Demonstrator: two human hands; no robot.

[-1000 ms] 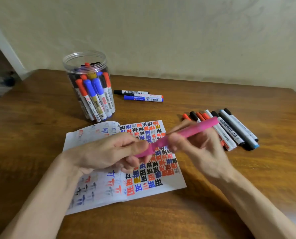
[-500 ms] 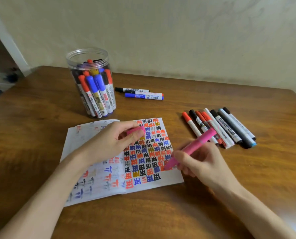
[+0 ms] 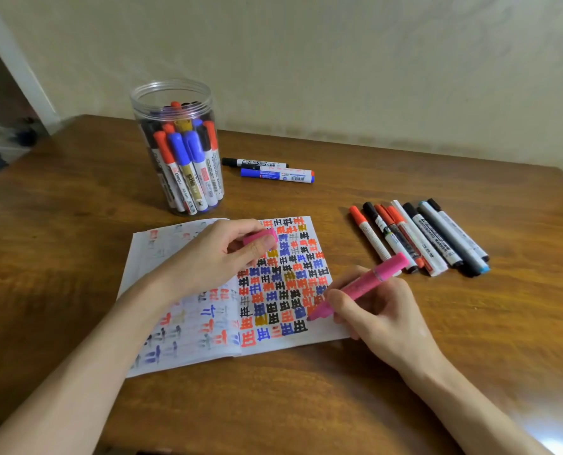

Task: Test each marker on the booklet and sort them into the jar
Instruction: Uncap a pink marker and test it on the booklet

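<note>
We're holding the pink marker in our right hand, grip wrapping round the barrel pen-style w/ thumb & fingers curling. The marker is slanting: its uncapped tip is pointing down-left & meeting the right page of the booklet, at the near right end of the coloured character rows. Its back end is pointing up toward the far right.

Our left hand is resting on the booklet across the fold. Its grip is pinching the pink cap btwn thumb & forefinger, over the far part of the right page.

The booklet is lying open & flat on the worktop, approx. centre. The right page is carrying dense rows of red, blue, black & ochre characters; the left page is showing fainter marks.

The jar is standing upright & open-topped, just beyond the booklet's far left corner. It's holding a bunch of capped markers, caps up, in red, blue & black.

Right of the jar, a black marker & a blue marker are lying side by side, running left-right.

On the right, a row of markers is lying side by side, well apart from the jar. Its near ends are sitting just beside the pink marker's back end.
</note>
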